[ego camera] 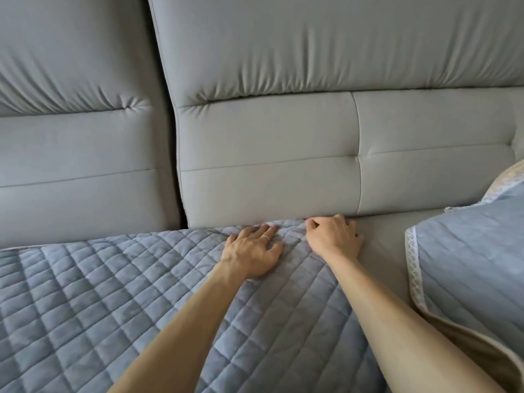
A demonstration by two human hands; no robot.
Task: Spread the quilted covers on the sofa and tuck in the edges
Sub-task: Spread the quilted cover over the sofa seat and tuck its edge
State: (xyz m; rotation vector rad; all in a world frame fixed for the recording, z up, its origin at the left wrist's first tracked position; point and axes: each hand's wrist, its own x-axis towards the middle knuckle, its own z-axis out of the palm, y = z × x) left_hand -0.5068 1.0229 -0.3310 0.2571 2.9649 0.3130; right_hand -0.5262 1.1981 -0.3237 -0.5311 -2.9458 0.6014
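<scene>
A blue-grey quilted cover (113,293) lies spread over the sofa seat, its far edge running along the foot of the grey backrest (269,154). My left hand (252,251) lies flat on the cover near that edge, fingers spread, a ring on one finger. My right hand (334,236) sits at the cover's far right corner with its fingers curled down against the crease between seat and backrest; whether they hold the fabric is hidden. A second quilted cover (467,265) with white lace trim lies folded over at the right.
Bare grey seat (382,251) shows between the two covers. A dark vertical gap (178,165) separates the left backrest cushion (79,154) from the right one. The second cover's beige underside (467,353) is turned up at the lower right.
</scene>
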